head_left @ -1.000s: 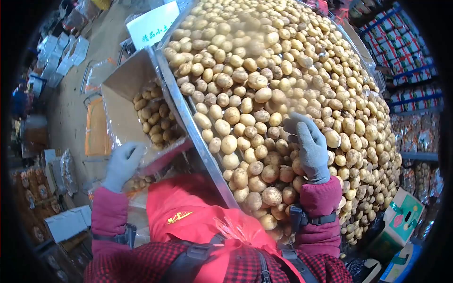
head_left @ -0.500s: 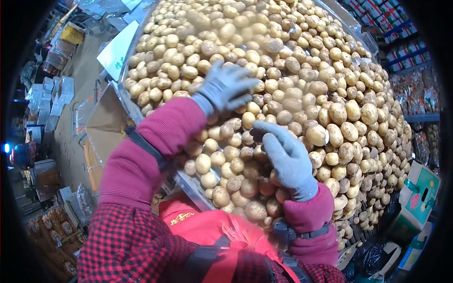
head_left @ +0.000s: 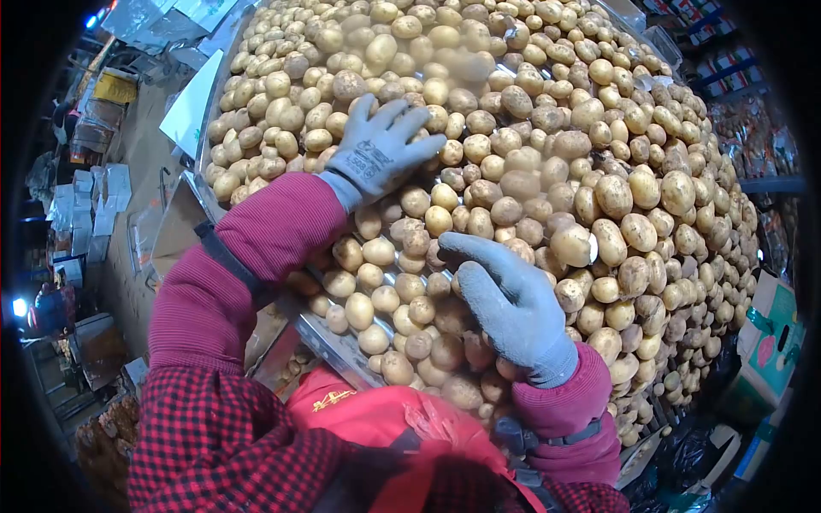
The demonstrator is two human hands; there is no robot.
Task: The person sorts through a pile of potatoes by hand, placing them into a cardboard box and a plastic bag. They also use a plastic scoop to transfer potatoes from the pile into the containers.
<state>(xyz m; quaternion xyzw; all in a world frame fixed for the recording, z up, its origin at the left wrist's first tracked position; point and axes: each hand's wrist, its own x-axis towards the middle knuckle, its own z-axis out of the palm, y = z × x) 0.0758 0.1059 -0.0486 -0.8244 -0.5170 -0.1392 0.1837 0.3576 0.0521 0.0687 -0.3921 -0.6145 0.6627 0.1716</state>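
Note:
A large heap of potatoes (head_left: 637,231) spreads in front of me, many with brown, dirty skins. My left hand (head_left: 376,150), in a grey glove, lies palm down on the potatoes with its fingers spread; it holds nothing. Nearer to me, my right hand (head_left: 517,308), also gloved, rests on edge over the heap. Its fingers are stretched out to the left and the thumb is apart from them; no potato shows in its grasp. Between the two hands lie loose potatoes (head_left: 415,235). Below them, small potatoes (head_left: 376,299) sit near a metal edge (head_left: 338,346).
A green and white carton (head_left: 774,342) stands at the right, near black plastic bags (head_left: 684,457). Left of the heap are a white board (head_left: 190,107) and an open cardboard box (head_left: 180,222). Stacked white boxes (head_left: 111,184) stand farther left. Shelves with packed goods line the right.
The view has shifted slightly. My left hand has slid up and left across the potatoes, its back now turned more to me. My right hand stays over the heap, fingers still extended.

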